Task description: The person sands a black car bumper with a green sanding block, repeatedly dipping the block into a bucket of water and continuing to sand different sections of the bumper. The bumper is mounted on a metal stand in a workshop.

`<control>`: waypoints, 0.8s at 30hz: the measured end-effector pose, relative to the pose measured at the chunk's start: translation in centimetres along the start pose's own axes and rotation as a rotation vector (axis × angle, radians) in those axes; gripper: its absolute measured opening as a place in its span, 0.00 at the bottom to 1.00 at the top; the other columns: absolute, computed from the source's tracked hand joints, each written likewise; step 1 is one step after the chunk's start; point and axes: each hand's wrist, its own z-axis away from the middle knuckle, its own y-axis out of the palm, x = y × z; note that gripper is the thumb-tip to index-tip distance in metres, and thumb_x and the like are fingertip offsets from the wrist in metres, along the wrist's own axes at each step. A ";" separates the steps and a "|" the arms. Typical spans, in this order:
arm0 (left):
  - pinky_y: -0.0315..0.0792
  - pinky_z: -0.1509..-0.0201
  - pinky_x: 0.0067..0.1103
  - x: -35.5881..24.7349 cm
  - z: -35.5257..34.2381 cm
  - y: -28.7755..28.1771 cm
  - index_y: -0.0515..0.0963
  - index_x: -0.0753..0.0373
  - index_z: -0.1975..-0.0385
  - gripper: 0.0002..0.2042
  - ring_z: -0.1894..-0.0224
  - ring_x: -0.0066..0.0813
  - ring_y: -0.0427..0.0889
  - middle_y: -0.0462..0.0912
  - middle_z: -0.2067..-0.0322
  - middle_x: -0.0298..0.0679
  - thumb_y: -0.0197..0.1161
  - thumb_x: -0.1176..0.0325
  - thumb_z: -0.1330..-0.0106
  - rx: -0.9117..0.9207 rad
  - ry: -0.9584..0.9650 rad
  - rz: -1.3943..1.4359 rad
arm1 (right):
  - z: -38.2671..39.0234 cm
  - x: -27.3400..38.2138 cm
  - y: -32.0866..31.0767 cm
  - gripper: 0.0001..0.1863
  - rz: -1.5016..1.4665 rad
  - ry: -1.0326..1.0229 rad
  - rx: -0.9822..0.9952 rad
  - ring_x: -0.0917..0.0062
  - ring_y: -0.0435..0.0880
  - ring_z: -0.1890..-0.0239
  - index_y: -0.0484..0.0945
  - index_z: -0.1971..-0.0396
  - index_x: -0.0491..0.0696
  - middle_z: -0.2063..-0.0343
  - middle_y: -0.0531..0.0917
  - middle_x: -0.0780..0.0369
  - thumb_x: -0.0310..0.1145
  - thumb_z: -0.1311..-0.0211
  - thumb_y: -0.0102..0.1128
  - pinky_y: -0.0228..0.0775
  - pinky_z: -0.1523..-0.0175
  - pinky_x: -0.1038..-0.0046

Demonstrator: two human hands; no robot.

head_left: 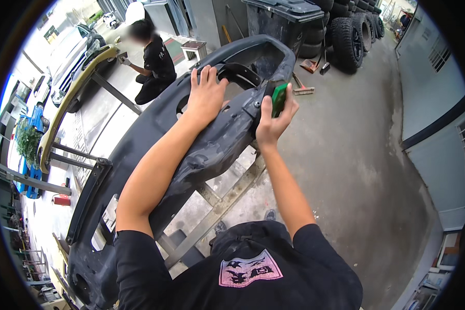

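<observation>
Grey bumper (139,132): L hand (206,99) splayed atop, R hand (275,124) grips green block (279,98) at its edge; prob. rubbing, next needs even pressure.

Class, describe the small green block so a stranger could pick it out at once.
Find the long dark-grey bumper curving through the scene. Near its upper right end is the person's right hand. The small green block sits between that hand's thumb and fingers, its bright green standing out against the grey bumper.
</observation>
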 end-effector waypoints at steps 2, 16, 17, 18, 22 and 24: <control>0.48 0.28 0.52 0.3 -0.6 0.4 0.78 0.55 0.50 0.19 0.32 0.48 0.58 0.67 0.43 0.49 0.67 0.59 0.42 -0.063 0.018 -0.050 | -3.6 -1.3 0.3 0.34 0.040 -0.097 -0.004 0.66 0.72 0.49 0.68 0.35 0.42 0.54 0.69 0.57 0.36 0.39 0.67 0.64 0.41 0.67; 0.47 0.28 0.52 0.2 -0.5 -0.2 0.78 0.58 0.52 0.23 0.32 0.49 0.58 0.67 0.43 0.50 0.73 0.57 0.46 -0.038 0.019 -0.013 | -2.7 0.7 1.2 0.36 0.034 0.275 -0.049 0.65 0.71 0.48 0.65 0.34 0.40 0.52 0.67 0.55 0.39 0.38 0.66 0.61 0.37 0.64; 0.47 0.28 0.52 0.2 -0.3 -0.1 0.78 0.58 0.52 0.23 0.32 0.48 0.58 0.67 0.42 0.49 0.72 0.57 0.45 -0.031 0.023 -0.025 | -0.4 1.6 0.6 0.36 0.072 0.191 0.004 0.65 0.71 0.48 0.65 0.34 0.41 0.52 0.66 0.55 0.39 0.37 0.66 0.62 0.38 0.65; 0.48 0.28 0.52 0.2 -0.4 -0.2 0.77 0.57 0.50 0.23 0.32 0.49 0.58 0.66 0.42 0.49 0.72 0.57 0.45 -0.025 0.017 -0.020 | -0.3 1.8 0.5 0.35 0.065 0.141 0.011 0.65 0.71 0.48 0.65 0.34 0.41 0.52 0.67 0.55 0.40 0.37 0.66 0.63 0.38 0.65; 0.48 0.28 0.52 -0.2 -1.2 -0.1 0.77 0.55 0.49 0.24 0.32 0.49 0.58 0.66 0.43 0.48 0.72 0.57 0.45 -0.055 0.029 -0.001 | -9.2 -2.8 1.0 0.35 0.088 0.334 -0.102 0.64 0.73 0.48 0.68 0.37 0.40 0.51 0.69 0.53 0.46 0.38 0.66 0.64 0.39 0.68; 0.48 0.28 0.51 0.1 -1.2 -0.2 0.78 0.58 0.52 0.23 0.33 0.48 0.59 0.68 0.44 0.49 0.72 0.55 0.46 -0.076 0.035 -0.031 | -8.8 -2.0 1.3 0.35 0.104 0.304 -0.099 0.64 0.73 0.48 0.68 0.38 0.39 0.52 0.69 0.53 0.46 0.38 0.66 0.63 0.39 0.68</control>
